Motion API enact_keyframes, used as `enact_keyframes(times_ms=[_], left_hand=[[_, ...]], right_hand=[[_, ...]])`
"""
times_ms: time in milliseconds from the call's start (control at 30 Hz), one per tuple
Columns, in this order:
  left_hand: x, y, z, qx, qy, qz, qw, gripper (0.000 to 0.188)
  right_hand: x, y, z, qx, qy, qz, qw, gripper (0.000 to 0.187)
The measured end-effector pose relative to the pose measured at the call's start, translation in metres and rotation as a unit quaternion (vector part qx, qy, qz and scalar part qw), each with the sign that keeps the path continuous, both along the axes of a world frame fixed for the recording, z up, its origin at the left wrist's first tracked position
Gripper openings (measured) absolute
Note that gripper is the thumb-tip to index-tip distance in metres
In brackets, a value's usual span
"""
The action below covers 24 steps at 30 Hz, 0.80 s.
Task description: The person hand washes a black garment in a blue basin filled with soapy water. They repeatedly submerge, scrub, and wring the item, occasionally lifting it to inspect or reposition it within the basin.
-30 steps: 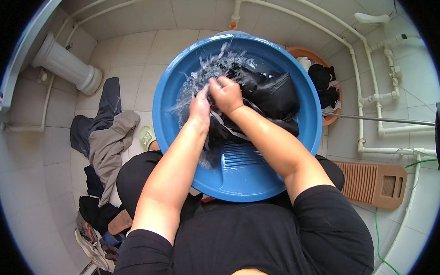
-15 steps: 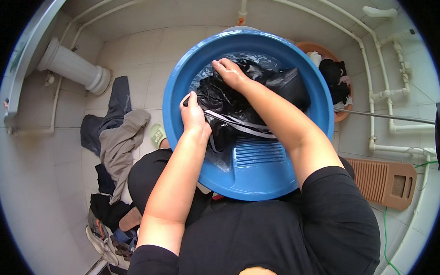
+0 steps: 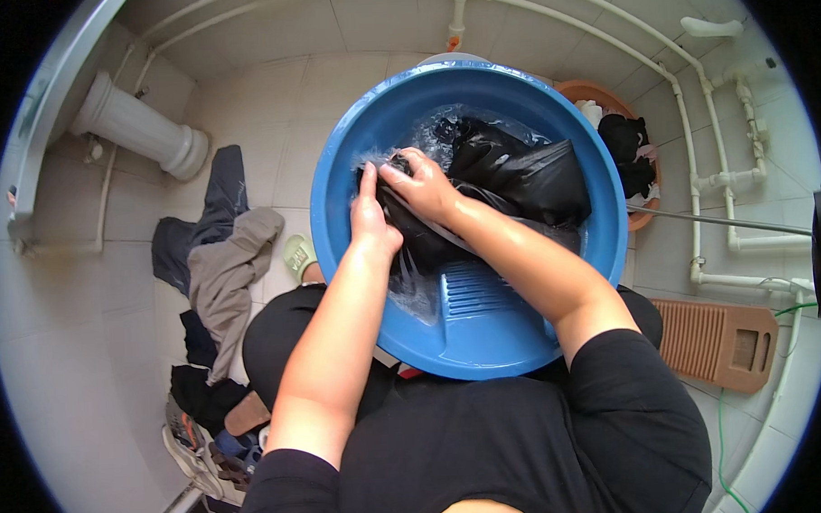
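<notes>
A wet black garment (image 3: 525, 180) lies bunched in soapy water inside a large blue basin (image 3: 475, 354). At the basin's left side, my left hand (image 3: 374, 218) is closed on one end of the cloth. Close beside it, my right hand (image 3: 426, 189) grips the same end, its fingertips almost meeting the left hand's. The rest of the garment spreads to the right, under my right forearm. Below it shows the basin's ribbed washboard slope (image 3: 477, 290). Cloth inside my palms is hidden.
An orange-brown basin (image 3: 644, 219) of clothes stands at the far right, with a brown washboard (image 3: 716, 341) nearer me. Grey trousers (image 3: 234, 254) and dark clothes lie on the left floor, near shoes (image 3: 189, 454). White pipes (image 3: 693, 183) line the wall.
My right hand has moved down and left to meet my left hand. The garment's left end is gathered between them, and its white stripe is now mostly hidden.
</notes>
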<state>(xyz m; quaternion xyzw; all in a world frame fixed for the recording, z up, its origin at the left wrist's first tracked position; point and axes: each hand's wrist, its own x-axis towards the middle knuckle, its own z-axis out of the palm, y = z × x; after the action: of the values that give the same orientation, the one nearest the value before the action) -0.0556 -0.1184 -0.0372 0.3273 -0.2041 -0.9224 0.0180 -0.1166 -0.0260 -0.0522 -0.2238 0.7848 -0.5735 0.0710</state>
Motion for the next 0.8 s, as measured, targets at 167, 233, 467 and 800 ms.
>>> enact_keyframes(times_ms=[167, 233, 467, 800], left_hand=[[0.011, 0.000, -0.002, -0.135, 0.105, -0.118, 0.978, 0.036], [0.012, 0.005, -0.035, -0.003, 0.323, -0.085, 0.943, 0.032], [0.012, 0.009, -0.029, 0.024, 0.052, -0.088, 0.994, 0.028], [0.003, 0.016, 0.008, 0.047, 0.049, 0.012, 0.998, 0.038]], right_hand=[[0.066, 0.011, 0.077, -0.013, 0.192, 0.123, 0.973, 0.022], [0.058, 0.005, 0.073, -0.036, 0.254, 0.080, 0.963, 0.021], [0.045, 0.012, 0.039, 0.066, 0.118, -0.048, 0.990, 0.029], [-0.050, 0.007, 0.001, 0.200, 0.002, -0.098, 0.975, 0.040]])
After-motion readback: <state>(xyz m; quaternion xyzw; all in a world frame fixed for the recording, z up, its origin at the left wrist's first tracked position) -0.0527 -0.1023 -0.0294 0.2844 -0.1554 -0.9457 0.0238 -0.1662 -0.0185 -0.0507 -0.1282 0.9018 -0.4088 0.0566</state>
